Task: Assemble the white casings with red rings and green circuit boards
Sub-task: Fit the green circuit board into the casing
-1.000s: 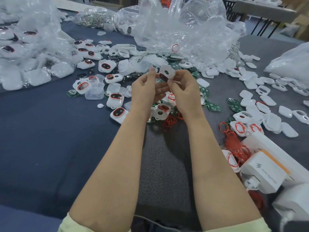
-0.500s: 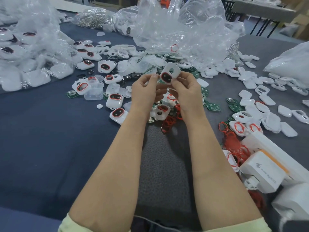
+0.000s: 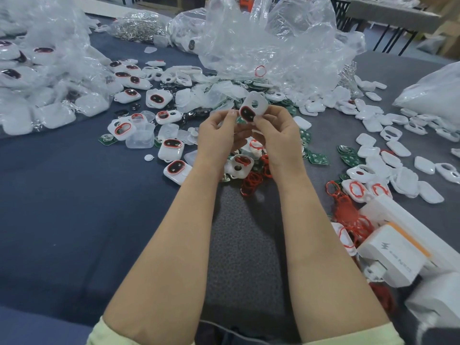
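Note:
I hold a white casing (image 3: pixel 253 107) up over the middle of the table; a red ring and a dark insert fill its large opening, and a round hole sits above. My right hand (image 3: pixel 280 138) pinches its right edge. My left hand (image 3: pixel 217 136) has curled fingers, with its fingertips at the casing's lower left edge. Loose red rings (image 3: pixel 251 183) lie below my wrists next to another ringed casing (image 3: pixel 240 166). Green circuit boards (image 3: pixel 318 159) are scattered to the right.
Finished casings (image 3: pixel 174 169) lie to the left on the dark blue cloth (image 3: pixel 74 207). Empty white casings (image 3: pixel 398 148) spread across the right. Crumpled clear plastic bags (image 3: pixel 273 41) fill the back. White boxes (image 3: pixel 390 255) and more red rings (image 3: pixel 348 212) sit at the near right.
The casing has been turned and raised a little, so its ringed opening now faces me. Both hands stayed at about the same spot.

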`<state>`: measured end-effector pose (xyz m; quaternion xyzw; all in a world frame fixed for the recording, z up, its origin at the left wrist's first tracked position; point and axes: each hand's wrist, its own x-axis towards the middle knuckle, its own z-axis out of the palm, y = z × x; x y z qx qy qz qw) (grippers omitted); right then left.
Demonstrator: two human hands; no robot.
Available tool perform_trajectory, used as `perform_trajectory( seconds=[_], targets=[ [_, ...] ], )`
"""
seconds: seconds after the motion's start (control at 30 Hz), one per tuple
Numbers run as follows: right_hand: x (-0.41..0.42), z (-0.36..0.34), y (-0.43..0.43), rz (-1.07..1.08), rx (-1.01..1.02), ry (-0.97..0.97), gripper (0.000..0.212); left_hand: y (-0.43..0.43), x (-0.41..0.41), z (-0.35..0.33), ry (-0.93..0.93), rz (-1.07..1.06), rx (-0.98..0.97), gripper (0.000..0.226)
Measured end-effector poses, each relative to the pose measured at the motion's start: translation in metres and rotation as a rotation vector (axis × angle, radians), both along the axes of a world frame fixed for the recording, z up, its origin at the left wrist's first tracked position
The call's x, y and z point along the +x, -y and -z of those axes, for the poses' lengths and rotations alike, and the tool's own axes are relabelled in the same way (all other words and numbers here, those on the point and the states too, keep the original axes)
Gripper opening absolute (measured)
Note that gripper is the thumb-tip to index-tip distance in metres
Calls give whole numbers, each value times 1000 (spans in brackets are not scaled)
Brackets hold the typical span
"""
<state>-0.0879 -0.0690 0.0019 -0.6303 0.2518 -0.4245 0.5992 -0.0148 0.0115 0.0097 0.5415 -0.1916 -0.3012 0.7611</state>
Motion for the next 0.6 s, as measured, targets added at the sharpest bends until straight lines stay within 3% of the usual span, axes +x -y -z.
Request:
perform_trajectory(
  seconds=[0.27, 0.4, 0.5, 0.6],
  targets=[
    [1, -2, -7, 26, -229, -124, 25, 2, 1, -2, -44, 1, -11, 27],
    [1, -3, -10, 71, -269, -123, 15, 3, 0, -2, 7, 18, 5, 25],
    [2, -6, -12, 131, -244, -83, 12, 4, 1, 1, 109, -6, 37, 21],
    [1, -6, -12, 183, -212, -107, 9, 4, 2, 5, 340, -95, 88, 17]
  ],
)
